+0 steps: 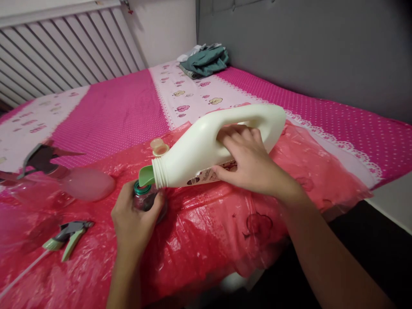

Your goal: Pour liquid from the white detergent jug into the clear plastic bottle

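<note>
My right hand [247, 159] grips the handle of a large cream plastic jug [199, 141], which is tipped on its side with the mouth to the left. A green pouring spout [146, 175] sticks out of the jug's neck, over the mouth of a small clear bottle with a green threaded neck [141, 189]. My left hand [135, 219] is wrapped around that bottle, and its lower part is mostly hidden by my fingers. Whether liquid is flowing I cannot make out. A translucent cap [160, 147] lies behind the jug's neck.
Red plastic sheeting [206, 231] covers the near part of a pink bed [122, 103]. At the left lie a pinkish spray bottle [86, 182] and a loose grey-green trigger sprayer [69, 236] with its tube. Folded clothes [206, 60] rest by the grey headboard [305, 47]; a radiator [64, 51] stands behind.
</note>
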The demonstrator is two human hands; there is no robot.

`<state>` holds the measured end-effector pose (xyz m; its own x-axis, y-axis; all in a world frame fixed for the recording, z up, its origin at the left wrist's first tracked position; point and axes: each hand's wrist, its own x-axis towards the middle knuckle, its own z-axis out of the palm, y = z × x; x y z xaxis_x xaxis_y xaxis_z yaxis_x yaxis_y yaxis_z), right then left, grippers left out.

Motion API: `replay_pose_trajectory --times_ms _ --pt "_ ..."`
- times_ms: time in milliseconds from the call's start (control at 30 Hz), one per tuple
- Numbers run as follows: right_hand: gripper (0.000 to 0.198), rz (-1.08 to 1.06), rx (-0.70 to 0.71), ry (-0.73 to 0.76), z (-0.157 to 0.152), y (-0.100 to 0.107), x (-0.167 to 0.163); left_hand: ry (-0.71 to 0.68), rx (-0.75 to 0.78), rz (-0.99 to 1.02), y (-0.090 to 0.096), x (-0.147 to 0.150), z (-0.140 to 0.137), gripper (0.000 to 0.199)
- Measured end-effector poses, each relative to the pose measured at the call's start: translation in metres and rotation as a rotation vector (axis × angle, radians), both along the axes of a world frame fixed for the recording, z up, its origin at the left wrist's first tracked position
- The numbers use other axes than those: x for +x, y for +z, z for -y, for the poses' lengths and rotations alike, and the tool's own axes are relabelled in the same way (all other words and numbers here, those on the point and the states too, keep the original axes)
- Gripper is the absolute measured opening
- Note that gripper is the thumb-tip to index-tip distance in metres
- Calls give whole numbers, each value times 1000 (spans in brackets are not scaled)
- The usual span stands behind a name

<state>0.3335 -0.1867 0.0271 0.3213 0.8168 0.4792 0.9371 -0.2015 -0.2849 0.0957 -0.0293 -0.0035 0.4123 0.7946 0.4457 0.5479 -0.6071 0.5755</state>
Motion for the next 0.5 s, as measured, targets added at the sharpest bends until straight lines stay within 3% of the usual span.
replay_pose_trajectory --times_ms 500 --pt "56 11 -8 -14 0 1 -3 11 -4 12 1 0 1 35"
